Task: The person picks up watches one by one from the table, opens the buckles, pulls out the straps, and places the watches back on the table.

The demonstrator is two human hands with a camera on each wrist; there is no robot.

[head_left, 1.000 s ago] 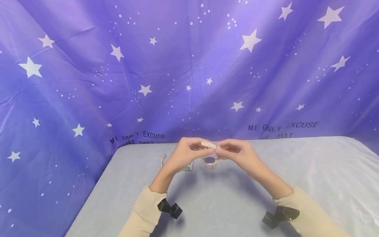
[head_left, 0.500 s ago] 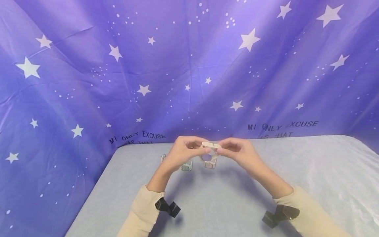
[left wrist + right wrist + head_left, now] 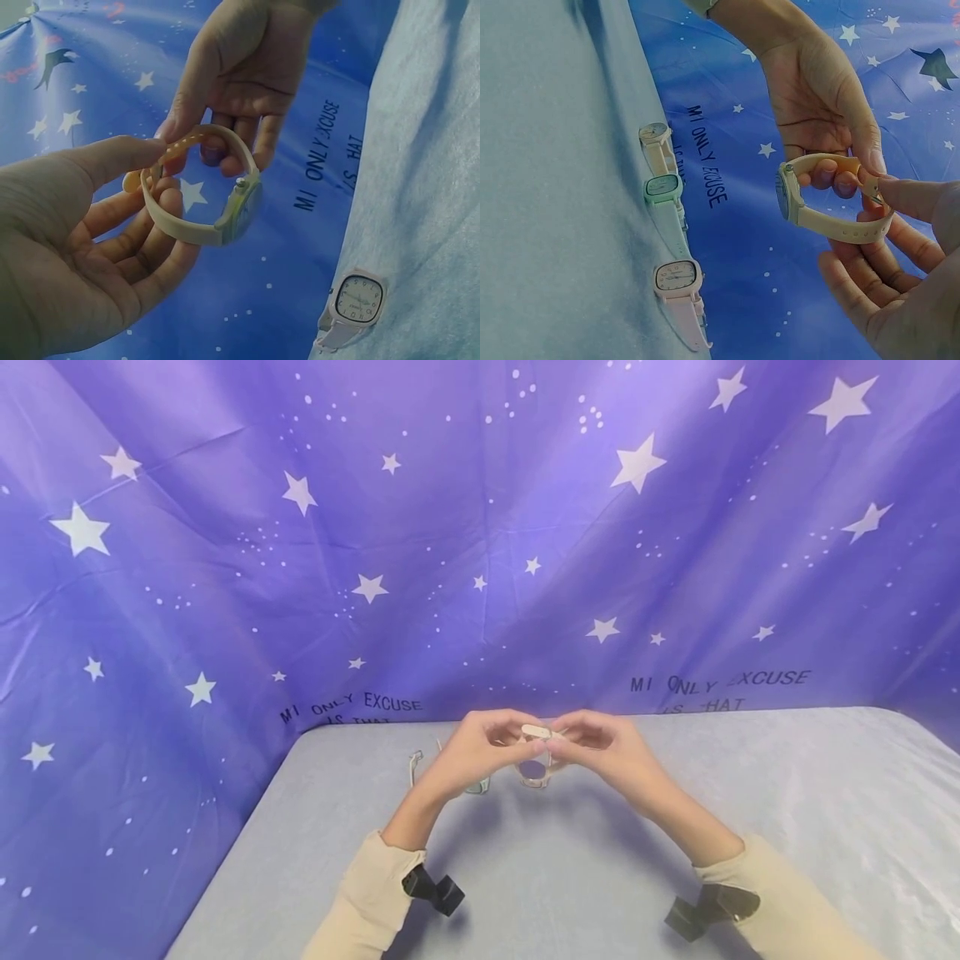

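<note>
A cream wristwatch [image 3: 180, 227] is held up above the table, its strap bent into a loop and its face turned away from my palms. My left hand [image 3: 480, 747] pinches the strap at the buckle end between thumb and fingers. From the other side, my right hand [image 3: 607, 745] pinches the same stretch of strap, thumb tips close together. In the right wrist view the metal buckle [image 3: 875, 198] shows between the thumbs; the fingers partly cover the strap ends, so I cannot tell whether it is fastened.
On the grey cloth-covered table [image 3: 540, 877], near its far edge, lie a pink watch [image 3: 679, 277], a green watch [image 3: 662, 187] and a beige watch [image 3: 655, 135] in a row. A purple star-patterned curtain [image 3: 450, 527] hangs behind.
Both hands have drawn slightly closer together at the buckle, and the watch has tilted, so less of the strap shows between the fingers. The watches on the table stay in place.
</note>
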